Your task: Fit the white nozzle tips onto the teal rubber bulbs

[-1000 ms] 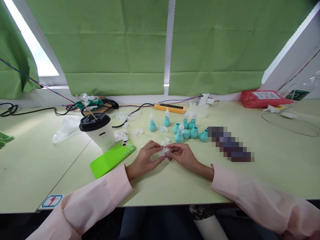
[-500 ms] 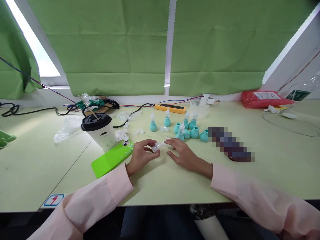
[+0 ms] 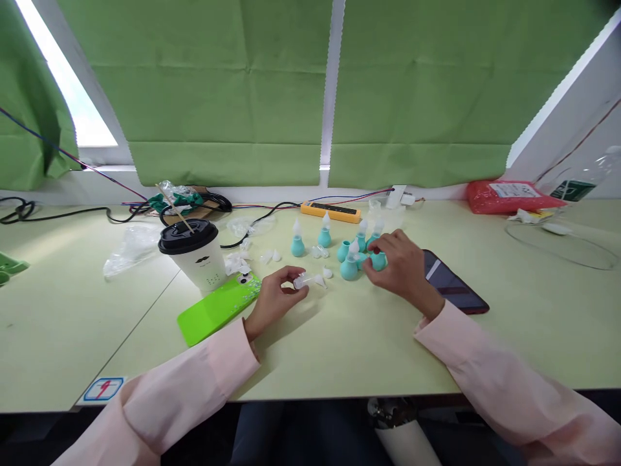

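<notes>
My left hand (image 3: 277,299) holds a clear plastic tube (image 3: 301,281) between thumb and fingers, with a small white nozzle (image 3: 320,281) at its right end. Another small white tip (image 3: 328,272) lies just beyond. My right hand (image 3: 398,266) reaches over the teal bulbs at the right, thumb and fingertips curled near a teal bulb (image 3: 379,261); whether it grips that bulb is hidden. Several teal bulbs stand grouped there, some with white tips, such as the front one (image 3: 348,268). Two more tipped bulbs (image 3: 297,245) (image 3: 325,237) stand farther left, with clear pieces (image 3: 319,251) between them.
A lidded paper cup (image 3: 201,262) and a bright green phone case (image 3: 218,309) are at the left. At the right lies a dark phone (image 3: 456,285). Behind are a yellow power strip (image 3: 330,211), a red package (image 3: 509,197), black cables and crumpled plastic (image 3: 136,249).
My right hand has moved right and away from the clear tube to the teal bulbs. My left hand still holds the tube in nearly the same place.
</notes>
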### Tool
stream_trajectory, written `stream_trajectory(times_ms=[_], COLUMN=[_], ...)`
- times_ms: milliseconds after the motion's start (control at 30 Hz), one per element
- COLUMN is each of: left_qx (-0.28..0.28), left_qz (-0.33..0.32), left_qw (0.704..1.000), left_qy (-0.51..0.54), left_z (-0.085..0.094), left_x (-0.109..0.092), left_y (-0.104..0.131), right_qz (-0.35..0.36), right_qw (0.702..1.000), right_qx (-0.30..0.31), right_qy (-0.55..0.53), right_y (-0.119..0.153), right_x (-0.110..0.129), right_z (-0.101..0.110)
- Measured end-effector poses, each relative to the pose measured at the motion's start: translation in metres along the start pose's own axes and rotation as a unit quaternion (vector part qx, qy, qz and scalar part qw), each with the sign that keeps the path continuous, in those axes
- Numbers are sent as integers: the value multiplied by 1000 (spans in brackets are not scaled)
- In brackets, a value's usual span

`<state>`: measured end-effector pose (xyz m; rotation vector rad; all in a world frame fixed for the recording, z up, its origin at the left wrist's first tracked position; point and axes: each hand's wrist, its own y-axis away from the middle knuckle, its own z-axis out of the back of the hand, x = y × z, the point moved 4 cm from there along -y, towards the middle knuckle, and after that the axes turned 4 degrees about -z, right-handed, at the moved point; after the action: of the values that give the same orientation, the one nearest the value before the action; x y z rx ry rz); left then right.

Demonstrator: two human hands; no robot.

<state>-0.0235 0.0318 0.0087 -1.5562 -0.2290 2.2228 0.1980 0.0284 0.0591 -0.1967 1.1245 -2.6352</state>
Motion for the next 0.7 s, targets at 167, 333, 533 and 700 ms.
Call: stream_trajectory(times_ms=[167,333,533,700], left_qx=[61,83,72,67], left_qz=[19,25,34,46], left_qw=[994,982,985,985], left_qy=[88,166,150,149], left_z=[-7,-11,-10,-9], left_x=[-2,-7,-5,-3], left_y=[1,2,1,2], right_qz=[-39,-82,-141,-154], right_qw=[979,950,966,944], right_qx=[124,246,206,186], right_qy=[159,172,68,-223], right_y=[-4,5,-7,-14], right_x=[-25,-32,-39,-31], right_z=[-11,-37,-17,20])
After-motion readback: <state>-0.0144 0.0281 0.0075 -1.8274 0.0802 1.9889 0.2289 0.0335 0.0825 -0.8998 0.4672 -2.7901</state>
